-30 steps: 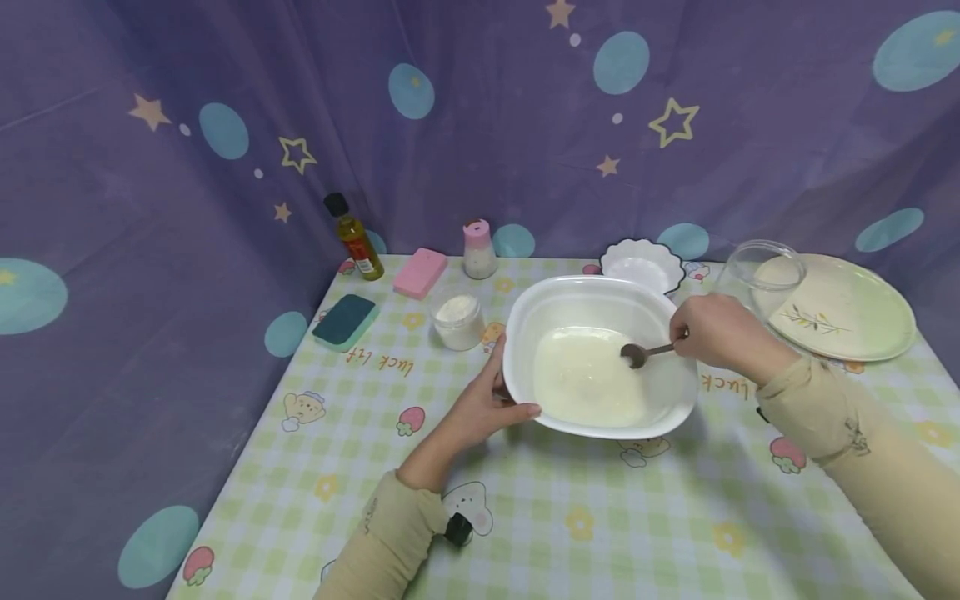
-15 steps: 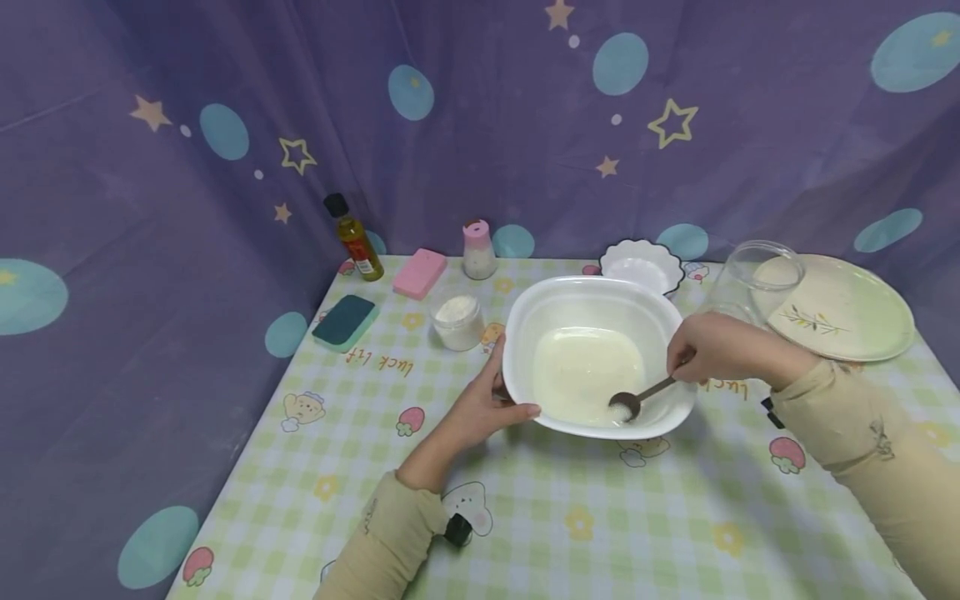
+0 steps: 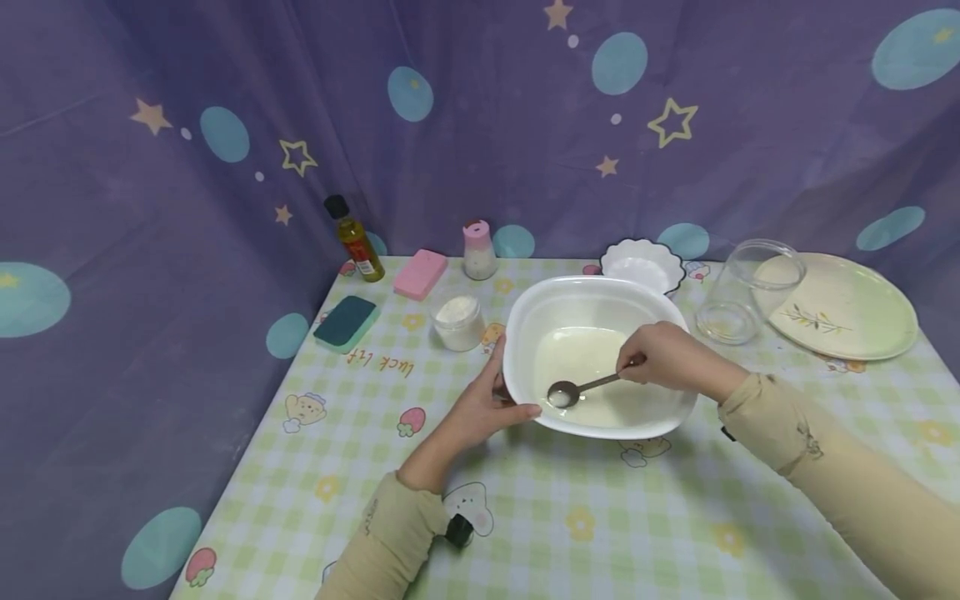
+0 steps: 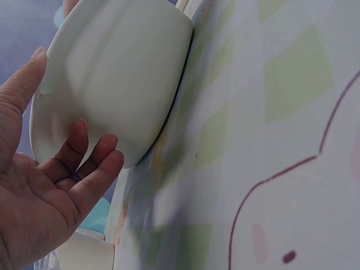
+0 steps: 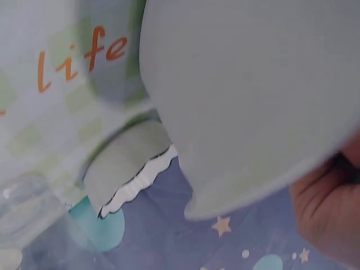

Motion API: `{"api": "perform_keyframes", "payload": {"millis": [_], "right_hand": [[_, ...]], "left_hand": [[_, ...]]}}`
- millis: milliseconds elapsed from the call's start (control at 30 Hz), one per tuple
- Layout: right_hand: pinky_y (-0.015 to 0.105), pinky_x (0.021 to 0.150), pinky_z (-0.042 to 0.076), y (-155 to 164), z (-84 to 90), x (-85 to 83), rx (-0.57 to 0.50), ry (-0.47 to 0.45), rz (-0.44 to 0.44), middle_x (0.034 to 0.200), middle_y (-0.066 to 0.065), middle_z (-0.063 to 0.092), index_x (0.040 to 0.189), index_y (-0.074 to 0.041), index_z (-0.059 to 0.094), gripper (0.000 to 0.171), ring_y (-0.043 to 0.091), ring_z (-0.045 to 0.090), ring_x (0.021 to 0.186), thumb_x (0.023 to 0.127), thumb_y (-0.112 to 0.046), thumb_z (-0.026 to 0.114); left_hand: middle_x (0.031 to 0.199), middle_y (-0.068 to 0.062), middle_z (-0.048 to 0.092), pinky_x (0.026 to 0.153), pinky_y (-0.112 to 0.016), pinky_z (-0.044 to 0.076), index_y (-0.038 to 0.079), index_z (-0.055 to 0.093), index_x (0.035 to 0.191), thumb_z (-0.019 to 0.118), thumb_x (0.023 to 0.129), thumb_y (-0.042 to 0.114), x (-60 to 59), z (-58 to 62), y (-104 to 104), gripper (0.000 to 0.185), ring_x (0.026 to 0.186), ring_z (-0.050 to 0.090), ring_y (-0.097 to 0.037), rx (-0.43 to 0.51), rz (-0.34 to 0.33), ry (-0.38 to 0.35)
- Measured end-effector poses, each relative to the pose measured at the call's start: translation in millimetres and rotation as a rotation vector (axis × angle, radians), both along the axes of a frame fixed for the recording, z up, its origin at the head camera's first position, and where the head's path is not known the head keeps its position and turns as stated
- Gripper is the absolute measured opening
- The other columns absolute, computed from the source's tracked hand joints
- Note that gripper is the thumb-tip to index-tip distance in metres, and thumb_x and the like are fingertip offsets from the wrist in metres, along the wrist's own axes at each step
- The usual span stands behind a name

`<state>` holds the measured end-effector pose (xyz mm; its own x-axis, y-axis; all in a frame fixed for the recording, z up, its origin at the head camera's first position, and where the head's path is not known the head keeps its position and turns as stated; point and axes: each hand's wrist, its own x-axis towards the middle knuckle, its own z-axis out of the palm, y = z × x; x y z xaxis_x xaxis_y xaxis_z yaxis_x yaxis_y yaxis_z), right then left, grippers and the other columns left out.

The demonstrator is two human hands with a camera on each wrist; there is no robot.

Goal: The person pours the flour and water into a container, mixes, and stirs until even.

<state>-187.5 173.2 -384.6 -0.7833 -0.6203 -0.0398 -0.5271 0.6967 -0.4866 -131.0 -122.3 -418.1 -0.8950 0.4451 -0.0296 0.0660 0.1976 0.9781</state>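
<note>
A white basin with rounded corners stands at the middle of the table, holding a pale, milky liquid. My left hand grips its left side, thumb on the rim and fingers against the outer wall. In the left wrist view the fingertips bend toward the basin's underside. My right hand reaches over the basin and pinches the handle of a dark brown spoon. The spoon's bowl is at the liquid near the front left wall, with some whitish stuff in it.
Left of the basin are a jar of white powder, a pink-topped shaker, a pink sponge, a green sponge and an oil bottle. Behind and right are a scalloped dish, a clear cup and an oval plate.
My right hand has swept the spoon first toward the basin's front, then left through the liquid. The left hand and the basin have stayed in place.
</note>
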Motion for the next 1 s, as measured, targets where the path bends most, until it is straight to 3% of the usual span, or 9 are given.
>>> {"api": "perform_keyframes", "payload": {"millis": [133,333,433,567,767,1000], "right_hand": [[0.031,0.065,0.047,-7,-6.4,-3.3,-0.02,0.05,-0.059,0.07,-0.01,0.068,0.077,-0.012,0.077,0.009,0.008,0.054,0.064,0.081,-0.004,0.075],[0.04,0.069,0.049,-11,-10.9,-8.6,-0.019,0.16,-0.15,0.071,-0.005,0.069,0.078,-0.009,0.077,0.008,0.015,0.06,0.068,0.08,-0.004,0.071],[0.042,0.07,0.049,-8,-10.0,-10.2,-0.007,0.199,-0.184,0.071,-0.002,0.07,0.078,-0.008,0.077,0.007,0.017,0.061,0.069,0.081,-0.004,0.071],[0.043,0.068,0.048,-1,-6.0,-12.2,0.016,0.209,-0.226,0.071,-0.001,0.069,0.078,-0.007,0.076,0.008,0.019,0.06,0.067,0.081,-0.004,0.07],[0.041,0.063,0.046,12,0.5,-14.3,0.066,0.213,-0.286,0.07,0.001,0.068,0.076,-0.009,0.075,0.013,0.02,0.056,0.063,0.079,-0.002,0.065],[0.042,0.061,0.046,27,11.1,-14.0,0.12,0.179,-0.29,0.07,0.002,0.067,0.074,-0.009,0.073,0.015,0.021,0.056,0.063,0.078,0.0,0.062]], "left_hand": [[0.121,-0.031,0.06,0.087,-0.05,0.05,0.017,-0.007,0.157,0.076,0.084,0.003,0.0,0.9,0,0.111,0.092,0.065,-0.019,-0.001,-0.009,0.003],[0.117,-0.032,0.061,0.085,-0.05,0.05,0.012,-0.007,0.157,0.076,0.084,0.003,-0.4,1.1,1,0.11,0.088,0.064,-0.017,-0.002,-0.017,0.011],[0.117,-0.031,0.061,0.085,-0.051,0.05,0.014,-0.008,0.157,0.076,0.084,0.003,-4.8,-10.3,0,0.111,0.089,0.064,-0.018,-0.001,-0.017,0.013],[0.12,-0.028,0.062,0.085,-0.049,0.051,0.025,-0.008,0.157,0.077,0.084,0.004,-10.8,-28.0,-1,0.114,0.091,0.065,-0.019,0.003,-0.006,0.016],[0.119,-0.025,0.064,0.081,-0.039,0.053,0.029,-0.006,0.157,0.077,0.084,0.01,-11.3,-31.7,-3,0.112,0.092,0.066,-0.02,0.008,-0.004,0.041],[0.117,-0.023,0.065,0.079,-0.034,0.054,0.028,-0.005,0.158,0.079,0.083,0.014,-11.0,-31.5,-4,0.114,0.09,0.067,-0.02,0.001,0.003,0.04]]}}
